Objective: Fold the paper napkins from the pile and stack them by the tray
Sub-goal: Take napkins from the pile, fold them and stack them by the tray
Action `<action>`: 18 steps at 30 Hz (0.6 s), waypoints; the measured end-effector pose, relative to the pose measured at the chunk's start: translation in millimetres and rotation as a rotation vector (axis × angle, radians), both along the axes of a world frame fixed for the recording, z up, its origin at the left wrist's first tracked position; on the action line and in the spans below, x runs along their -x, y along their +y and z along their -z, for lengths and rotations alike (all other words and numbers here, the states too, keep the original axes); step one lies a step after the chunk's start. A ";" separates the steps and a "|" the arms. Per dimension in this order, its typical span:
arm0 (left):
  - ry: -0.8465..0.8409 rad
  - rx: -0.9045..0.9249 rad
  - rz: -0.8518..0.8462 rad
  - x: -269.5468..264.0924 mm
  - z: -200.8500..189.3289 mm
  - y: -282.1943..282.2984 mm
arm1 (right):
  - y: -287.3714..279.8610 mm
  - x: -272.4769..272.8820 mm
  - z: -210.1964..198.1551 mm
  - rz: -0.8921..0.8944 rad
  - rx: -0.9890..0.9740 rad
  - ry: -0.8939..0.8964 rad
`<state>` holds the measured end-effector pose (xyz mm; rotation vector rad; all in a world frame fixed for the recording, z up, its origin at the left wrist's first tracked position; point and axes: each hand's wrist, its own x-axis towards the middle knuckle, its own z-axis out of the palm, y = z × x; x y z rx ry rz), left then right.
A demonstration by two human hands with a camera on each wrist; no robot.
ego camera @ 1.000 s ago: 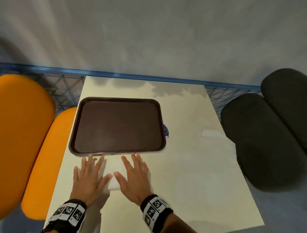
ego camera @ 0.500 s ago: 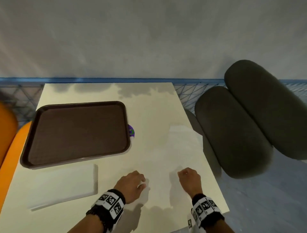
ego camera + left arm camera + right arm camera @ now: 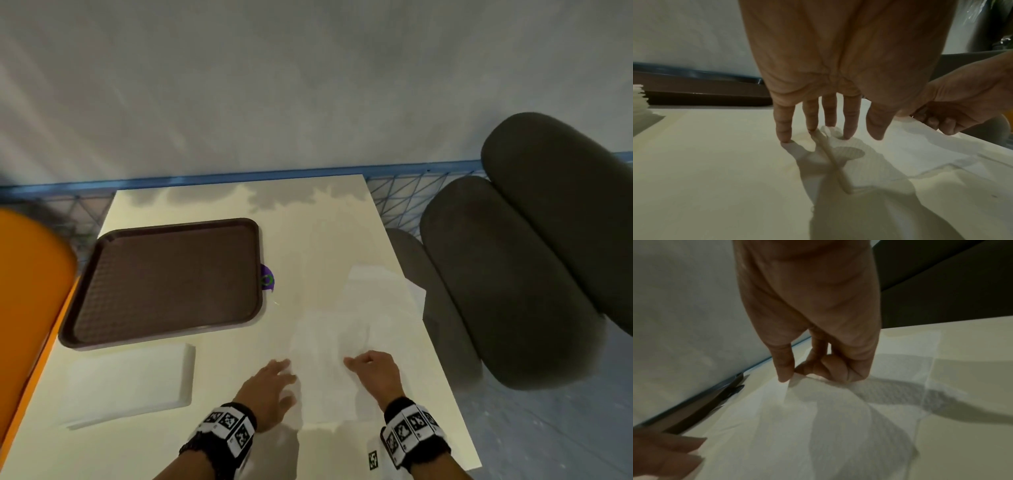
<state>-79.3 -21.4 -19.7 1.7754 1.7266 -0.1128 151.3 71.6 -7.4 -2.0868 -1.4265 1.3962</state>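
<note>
Head view shows an unfolded white napkin (image 3: 325,373) lying flat on the cream table (image 3: 219,442), right of the brown tray (image 3: 164,281), with the stack of folded napkins (image 3: 130,387) just beside the tray's near edge. Spread and straight, the left hand (image 3: 270,387) presses its fingertips (image 3: 846,134) down at the napkin's left edge. On the sheet's right side, the right hand (image 3: 375,370) pinches a raised bit of paper between thumb and curled fingers (image 3: 830,368).
</note>
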 end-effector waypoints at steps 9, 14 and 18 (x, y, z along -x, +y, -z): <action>-0.296 -0.041 -0.369 9.0 -14.4 -5.1 | -7.2 5.5 -33.4 -0.041 -0.131 0.312; -0.522 0.017 -0.491 40.4 -42.7 -2.8 | -7.7 24.3 -97.4 -0.203 -0.171 0.474; -0.833 0.011 -0.599 61.9 -80.5 9.0 | -10.7 40.5 -154.5 -0.359 -0.180 0.550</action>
